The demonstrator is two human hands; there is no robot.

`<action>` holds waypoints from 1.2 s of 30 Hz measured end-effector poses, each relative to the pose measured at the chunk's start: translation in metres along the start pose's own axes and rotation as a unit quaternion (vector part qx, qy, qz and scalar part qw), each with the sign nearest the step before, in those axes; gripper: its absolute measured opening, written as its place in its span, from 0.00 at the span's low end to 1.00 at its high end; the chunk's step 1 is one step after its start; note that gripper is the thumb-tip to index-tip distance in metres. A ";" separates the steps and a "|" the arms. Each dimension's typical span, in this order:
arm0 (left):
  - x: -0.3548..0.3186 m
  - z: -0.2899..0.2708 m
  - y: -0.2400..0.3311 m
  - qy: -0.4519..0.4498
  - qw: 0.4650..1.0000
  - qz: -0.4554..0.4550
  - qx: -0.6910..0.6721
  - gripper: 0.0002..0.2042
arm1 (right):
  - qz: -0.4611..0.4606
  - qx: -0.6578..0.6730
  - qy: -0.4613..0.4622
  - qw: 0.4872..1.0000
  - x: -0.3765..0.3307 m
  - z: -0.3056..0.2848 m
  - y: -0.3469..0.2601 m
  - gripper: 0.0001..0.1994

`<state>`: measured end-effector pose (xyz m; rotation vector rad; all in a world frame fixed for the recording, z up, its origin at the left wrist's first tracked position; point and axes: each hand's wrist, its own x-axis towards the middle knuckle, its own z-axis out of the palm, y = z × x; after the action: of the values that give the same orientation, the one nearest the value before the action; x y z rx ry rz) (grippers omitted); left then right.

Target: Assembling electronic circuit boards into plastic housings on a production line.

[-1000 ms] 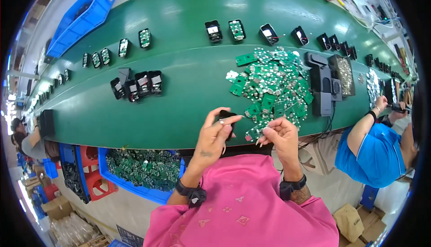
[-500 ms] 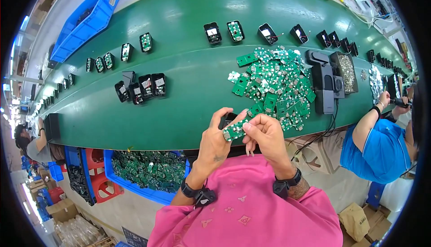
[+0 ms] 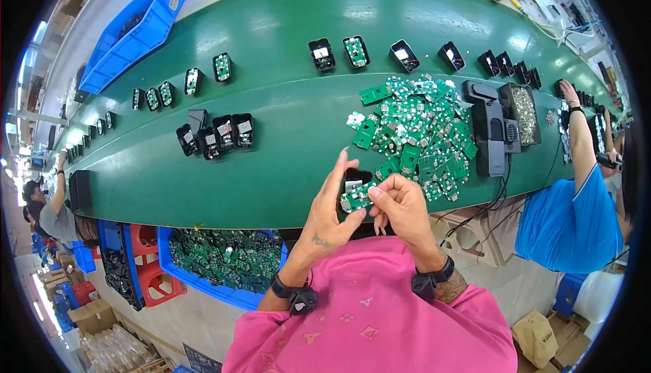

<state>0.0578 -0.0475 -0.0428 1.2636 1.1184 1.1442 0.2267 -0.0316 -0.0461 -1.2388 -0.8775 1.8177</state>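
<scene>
Presently, the right hand [image 3: 401, 203] pinches a circuit board [image 3: 356, 199] between thumb and fingers, at the near side of a black case [image 3: 357, 175]. The left hand [image 3: 328, 205] has thumb and index spread; whether its other fingers grip the case cannot be determined. Heaped boards [image 3: 424, 135] lie beyond.

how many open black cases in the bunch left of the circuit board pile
4: leftmost case, front case, middle-right case, rightmost case. Whether the grey piece behind is another is unclear.
</scene>
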 end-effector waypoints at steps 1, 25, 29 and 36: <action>0.000 -0.001 0.001 -0.015 0.999 0.003 -0.046 0.36 | -0.008 -0.022 0.016 1.000 0.001 0.002 0.000 0.10; 0.003 0.003 0.023 0.116 0.972 0.076 0.189 0.23 | -0.438 -0.407 0.081 0.798 -0.002 0.020 -0.015 0.02; 0.002 -0.001 0.032 0.082 0.959 0.139 0.233 0.22 | -0.415 -0.381 -0.010 0.826 0.001 0.015 -0.027 0.03; 0.004 -0.009 0.041 0.024 0.971 0.124 0.205 0.25 | -0.402 -0.392 -0.052 0.826 0.002 0.011 -0.040 0.03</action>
<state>0.0491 -0.0435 -0.0015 1.7423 1.3037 1.1664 0.2235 -0.0123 -0.0094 -0.9485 -1.9744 0.8287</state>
